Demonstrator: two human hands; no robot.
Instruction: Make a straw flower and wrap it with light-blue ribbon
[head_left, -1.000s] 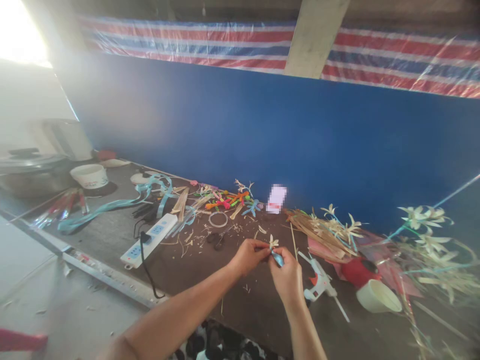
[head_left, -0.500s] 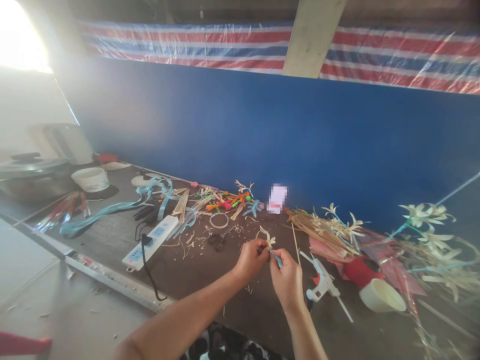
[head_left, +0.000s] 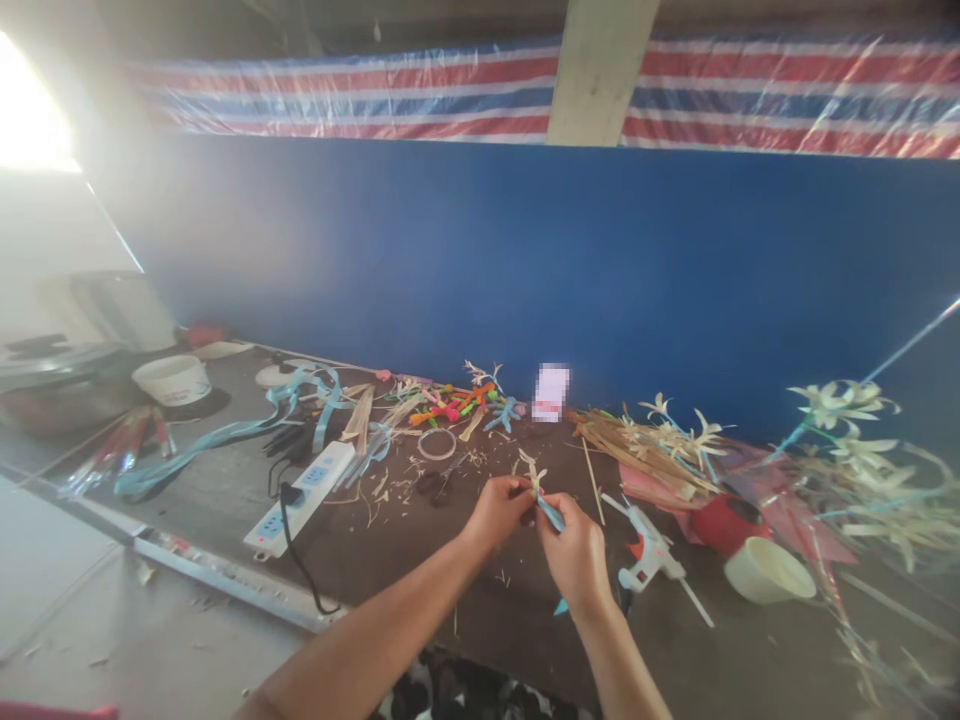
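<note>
My left hand (head_left: 496, 512) is closed, its fingertips pinching the base of a small cream flower (head_left: 533, 472) made of straw-like strips. Close beside it, my right hand (head_left: 576, 548) grips a light blue ribbon (head_left: 552, 514) that meets the flower's stem. A blue tip of ribbon also shows below the right wrist. Both hands are held over the dark table (head_left: 405, 560), fingertips almost touching. The exact contact between fingers, stem and ribbon is partly hidden. Scissors (head_left: 433, 484) lie beyond my left hand, and a white glue gun (head_left: 651, 552) rests right of my right hand.
A power strip (head_left: 301, 500) with a black cord lies to the left, near looped blue ribbon (head_left: 217, 435). Colourful twisted pieces (head_left: 454, 405) and a tape ring (head_left: 436, 445) sit farther back. To the right are straw strips (head_left: 637, 455), a white cup (head_left: 769, 572) and finished-looking flowers (head_left: 840, 405).
The view has tilted slightly. My hands stay together at the flower, the right one shifting a little along the ribbon. A blue ribbon tip now shows below my right wrist.
</note>
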